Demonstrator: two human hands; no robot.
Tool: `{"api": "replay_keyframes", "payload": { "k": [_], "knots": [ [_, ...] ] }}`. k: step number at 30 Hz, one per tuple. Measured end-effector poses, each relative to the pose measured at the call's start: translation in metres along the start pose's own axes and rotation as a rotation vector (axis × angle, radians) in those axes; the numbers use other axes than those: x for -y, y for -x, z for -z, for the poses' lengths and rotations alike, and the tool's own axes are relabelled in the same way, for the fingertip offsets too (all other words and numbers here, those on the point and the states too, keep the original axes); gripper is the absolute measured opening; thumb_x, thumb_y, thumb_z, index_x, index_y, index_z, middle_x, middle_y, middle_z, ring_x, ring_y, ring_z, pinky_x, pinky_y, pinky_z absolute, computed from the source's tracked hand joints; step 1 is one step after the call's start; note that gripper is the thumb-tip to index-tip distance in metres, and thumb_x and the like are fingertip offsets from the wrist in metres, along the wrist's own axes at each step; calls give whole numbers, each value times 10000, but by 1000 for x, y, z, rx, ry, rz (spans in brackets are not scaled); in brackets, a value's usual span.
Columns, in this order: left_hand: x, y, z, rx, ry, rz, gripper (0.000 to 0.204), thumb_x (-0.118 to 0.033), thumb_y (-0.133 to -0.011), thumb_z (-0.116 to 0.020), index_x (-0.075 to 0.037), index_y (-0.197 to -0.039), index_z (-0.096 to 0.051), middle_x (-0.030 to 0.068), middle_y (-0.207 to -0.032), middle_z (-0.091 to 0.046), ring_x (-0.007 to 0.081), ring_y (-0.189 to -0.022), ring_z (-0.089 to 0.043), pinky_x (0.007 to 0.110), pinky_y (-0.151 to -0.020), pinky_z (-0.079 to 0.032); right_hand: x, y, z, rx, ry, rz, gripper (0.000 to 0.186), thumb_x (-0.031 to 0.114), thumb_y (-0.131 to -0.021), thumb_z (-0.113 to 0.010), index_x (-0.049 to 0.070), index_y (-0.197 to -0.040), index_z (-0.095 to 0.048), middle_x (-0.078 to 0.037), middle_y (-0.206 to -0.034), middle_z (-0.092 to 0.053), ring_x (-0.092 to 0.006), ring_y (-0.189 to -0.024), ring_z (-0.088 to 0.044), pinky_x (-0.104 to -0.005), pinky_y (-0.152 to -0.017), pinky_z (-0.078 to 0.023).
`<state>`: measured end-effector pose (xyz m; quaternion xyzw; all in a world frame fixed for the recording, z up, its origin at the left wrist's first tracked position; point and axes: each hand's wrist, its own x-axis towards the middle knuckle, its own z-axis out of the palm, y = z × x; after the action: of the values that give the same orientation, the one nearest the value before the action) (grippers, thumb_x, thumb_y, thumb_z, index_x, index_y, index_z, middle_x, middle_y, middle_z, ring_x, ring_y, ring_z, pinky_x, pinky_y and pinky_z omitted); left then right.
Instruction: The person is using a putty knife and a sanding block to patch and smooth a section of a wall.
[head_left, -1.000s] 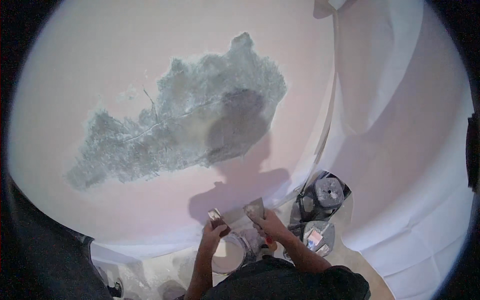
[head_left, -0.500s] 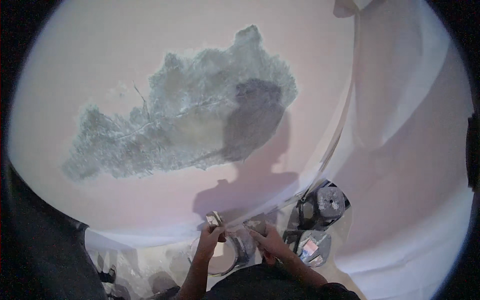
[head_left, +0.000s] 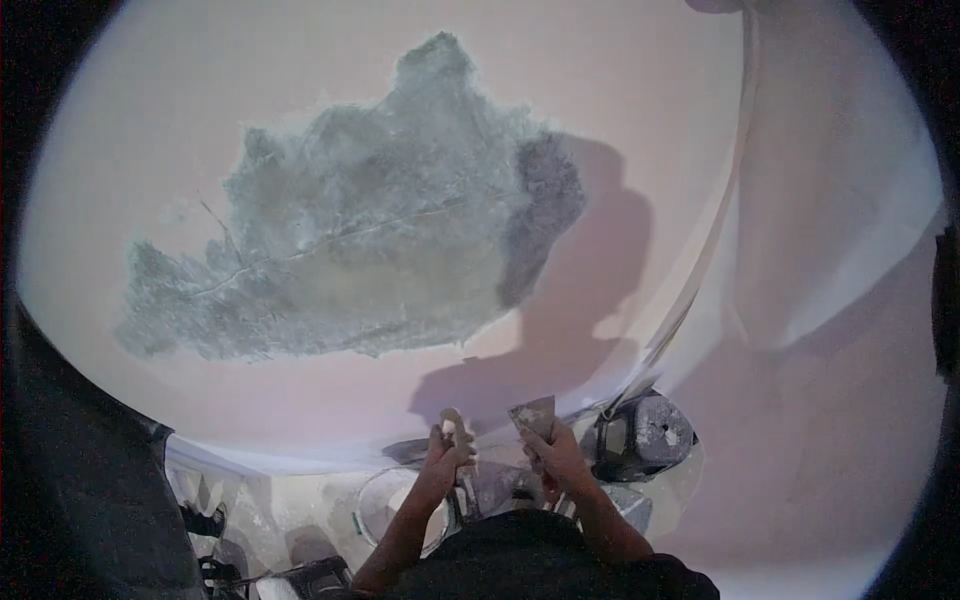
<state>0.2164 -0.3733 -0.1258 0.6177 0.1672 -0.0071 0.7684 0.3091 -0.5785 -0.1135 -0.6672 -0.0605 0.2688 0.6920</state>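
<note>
My left hand (head_left: pixel 443 464) grips a narrow tool (head_left: pixel 449 425) with pale material on it, perhaps a small putty knife. My right hand (head_left: pixel 555 460) holds a wider putty knife (head_left: pixel 532 410), its blade pointing upward. Both hands are low in the head view, before a pale pinkish wall (head_left: pixel 230 400) that carries a large irregular grey patch (head_left: pixel 360 280) with a long crack across it. A round bucket (head_left: pixel 375 505) of pale material stands beneath my left hand. My shadow falls on the wall, over the patch's right end.
A dark, dust-smeared object with a holed round-cornered top (head_left: pixel 660 425) stands right of my hands, with another grey item (head_left: pixel 632 505) below it. Pale sheeting (head_left: pixel 830 300) hangs along the right. A dark area borders the lower left, where dark objects (head_left: pixel 205 520) lie on the dusty floor.
The view has shifted relative to the wall and my shadow has slid right along it. My hands are slightly farther right, with the left tool turned more upright.
</note>
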Motion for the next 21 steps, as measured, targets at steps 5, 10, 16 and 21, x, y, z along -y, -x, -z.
{"api": "replay_keyframes", "payload": {
  "k": [5, 10, 16, 21],
  "knots": [
    [11, -28, -18, 45, 114, -70, 612, -247, -949, -526, -21, -1397, -176, 141, -1210, -492, 224, -1040, -531, 383, -837, -486, 12, -19, 17, -3, -34, -21, 202, 207, -915, -636, 52, -973, -520, -5, -666, -533, -88, -511, -493, -265, -440, -393],
    [11, -29, -16, -8, 37, -51, 602, -245, -952, -523, -18, -1404, -197, 130, -1180, -519, 216, -991, -557, 372, -834, -480, 25, -38, 17, 137, 24, 28, 200, 87, -896, -561, 35, -1062, -464, -31, -684, -522, -106, -513, -496, -270, -442, -401],
    [-23, 10, 1, -119, 6, -94, 491, -192, -949, -523, -39, -1361, -304, 105, -1133, -547, 191, -946, -568, 353, -821, -472, 20, -51, -20, 286, -200, 25, 252, 16, -851, -495, 66, -1085, -414, -40, -693, -486, -104, -512, -456, -267, -439, -389],
    [-25, 68, 34, -334, 47, -51, 430, -82, -892, -517, -41, -1300, -388, 71, -1046, -578, 161, -908, -568, 308, -794, -471, 4, -47, -60, 303, -213, -109, 241, 4, -844, -501, 44, -1074, -445, -56, -725, -482, -113, -539, -442, -270, -454, -386]
  ]
}}
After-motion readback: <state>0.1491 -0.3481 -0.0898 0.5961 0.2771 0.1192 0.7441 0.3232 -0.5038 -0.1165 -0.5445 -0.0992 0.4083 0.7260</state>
